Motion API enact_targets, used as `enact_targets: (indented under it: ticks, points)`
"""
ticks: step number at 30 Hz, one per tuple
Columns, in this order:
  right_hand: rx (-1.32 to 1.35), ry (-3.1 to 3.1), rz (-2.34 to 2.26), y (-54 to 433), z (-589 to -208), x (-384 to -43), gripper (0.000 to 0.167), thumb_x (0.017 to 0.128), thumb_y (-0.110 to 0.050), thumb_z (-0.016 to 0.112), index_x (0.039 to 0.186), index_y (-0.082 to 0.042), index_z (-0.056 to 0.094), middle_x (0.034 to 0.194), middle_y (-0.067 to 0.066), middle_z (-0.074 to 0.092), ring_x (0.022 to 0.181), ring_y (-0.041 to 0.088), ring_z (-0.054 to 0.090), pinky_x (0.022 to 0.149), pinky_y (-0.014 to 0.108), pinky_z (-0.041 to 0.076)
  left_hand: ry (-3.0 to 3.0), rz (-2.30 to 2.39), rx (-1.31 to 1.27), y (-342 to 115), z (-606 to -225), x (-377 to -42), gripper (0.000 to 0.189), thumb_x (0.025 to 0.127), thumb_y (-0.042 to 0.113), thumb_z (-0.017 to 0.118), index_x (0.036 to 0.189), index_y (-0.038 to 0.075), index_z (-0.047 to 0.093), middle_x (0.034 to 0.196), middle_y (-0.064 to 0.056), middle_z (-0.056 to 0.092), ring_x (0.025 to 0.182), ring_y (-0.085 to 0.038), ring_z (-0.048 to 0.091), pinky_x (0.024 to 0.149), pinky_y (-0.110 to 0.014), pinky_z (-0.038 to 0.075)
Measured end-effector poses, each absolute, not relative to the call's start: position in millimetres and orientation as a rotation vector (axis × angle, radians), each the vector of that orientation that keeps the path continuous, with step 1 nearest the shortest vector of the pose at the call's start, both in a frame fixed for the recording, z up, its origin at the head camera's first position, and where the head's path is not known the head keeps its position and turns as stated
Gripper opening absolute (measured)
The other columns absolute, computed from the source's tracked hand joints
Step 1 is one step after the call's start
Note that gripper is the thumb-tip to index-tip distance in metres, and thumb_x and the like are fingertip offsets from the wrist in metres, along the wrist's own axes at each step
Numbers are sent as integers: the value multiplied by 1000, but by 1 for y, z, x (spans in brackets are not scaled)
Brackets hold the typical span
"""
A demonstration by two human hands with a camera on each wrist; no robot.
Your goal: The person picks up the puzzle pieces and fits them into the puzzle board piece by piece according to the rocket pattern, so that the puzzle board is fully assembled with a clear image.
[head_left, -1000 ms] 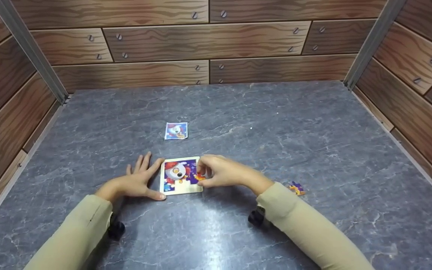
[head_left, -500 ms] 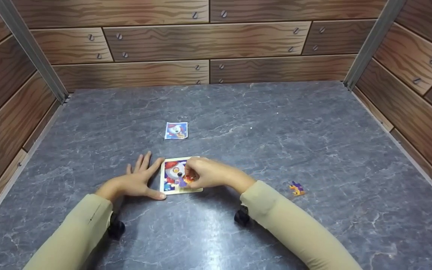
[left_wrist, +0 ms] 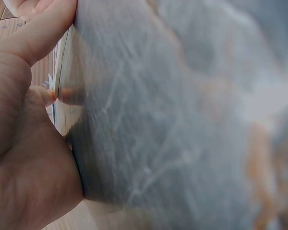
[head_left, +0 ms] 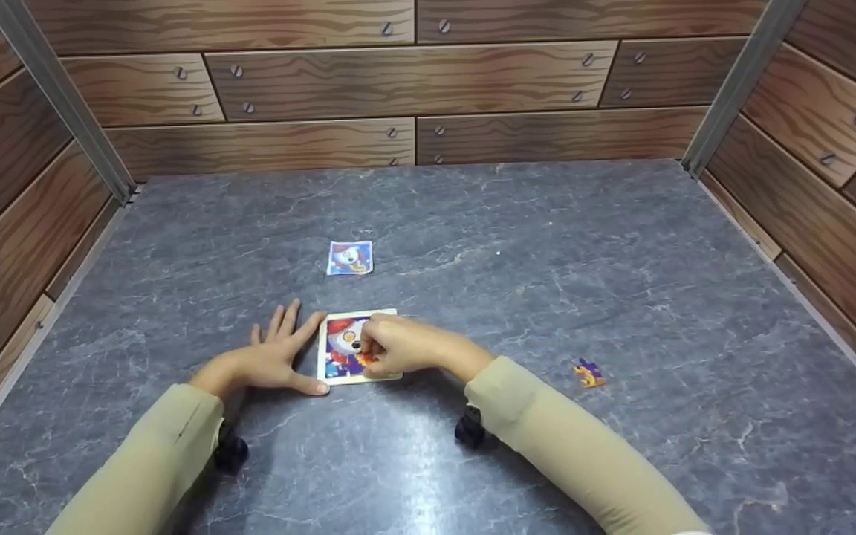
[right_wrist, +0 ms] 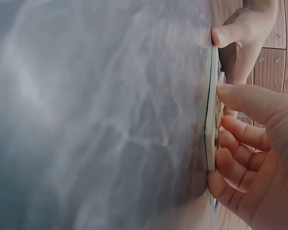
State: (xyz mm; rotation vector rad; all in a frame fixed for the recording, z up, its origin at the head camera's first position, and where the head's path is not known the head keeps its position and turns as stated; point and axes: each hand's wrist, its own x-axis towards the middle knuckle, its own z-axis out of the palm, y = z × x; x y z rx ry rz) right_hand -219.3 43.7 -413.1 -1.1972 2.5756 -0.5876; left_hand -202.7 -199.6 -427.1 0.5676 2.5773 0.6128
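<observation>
A small jigsaw puzzle in a cream frame (head_left: 322, 357) lies on the table, showing a white character with red on its head. My left hand (head_left: 272, 362) lies along its left side with fingers spread, thumb and index finger touching the frame's edge. Over the puzzle's right part, my right hand (head_left: 414, 345) pinches a purple puzzle piece (head_left: 354, 369) against the lower area; the hand hides much of the piece. In the right wrist view, thumb and fingertips (right_wrist: 225, 91) meet the frame's top, seen edge-on (right_wrist: 210, 139).
A small picture card (head_left: 350, 258) with a similar character lies behind the puzzle. Purple and orange puzzle pieces (head_left: 590, 374) lie to the right, beyond the right sleeve. Wood-patterned walls (head_left: 413, 82) border the grey marbled table (head_left: 584, 223).
My right hand has moved left over the puzzle, bringing the purple piece from its right edge down into the cream gap at the lower part. The left hand has stayed still.
</observation>
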Motion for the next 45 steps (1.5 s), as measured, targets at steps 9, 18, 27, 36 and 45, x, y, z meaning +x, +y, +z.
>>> enact_targets:
  ticks: [9,18,27,36,45]
  points:
    - [-1159,2589,-591,42,-414,-218,24,78,-22,76,90,-8,62,80,-3,53,73,9,49,66,22,41,2570,615,563,-200,-428,-203,116,69,61,71,151,17,2,148,-24,-23,132,-42,-25,96,-67,-15]
    - [-1110,2570,-686,43,-417,-218,22,77,-18,77,89,-6,64,73,-5,55,67,7,49,63,22,41,2571,621,568,-200,-429,-202,115,70,60,71,151,17,3,148,-24,-23,132,-42,-25,96,-67,-14]
    - [-1209,2533,-656,44,-418,-220,27,80,-16,74,105,-10,66,76,-4,58,69,8,51,65,23,40,2570,608,569,-199,-429,-203,115,69,61,71,151,17,3,148,-24,-22,132,-42,-25,96,-67,-14]
    - [-1256,2551,-630,47,-419,-219,31,80,-22,74,108,-11,71,82,2,57,75,12,50,66,24,40,2569,615,564,-198,-429,-204,115,69,61,71,151,18,3,148,-24,-23,132,-42,-26,96,-67,-15]
    - [-1267,2593,-515,46,-414,-214,26,82,-24,72,106,-13,72,81,-2,51,72,10,46,63,23,38,2564,609,551,-198,-429,-204,115,69,61,71,151,19,3,149,-23,-23,132,-41,-25,96,-66,-15]
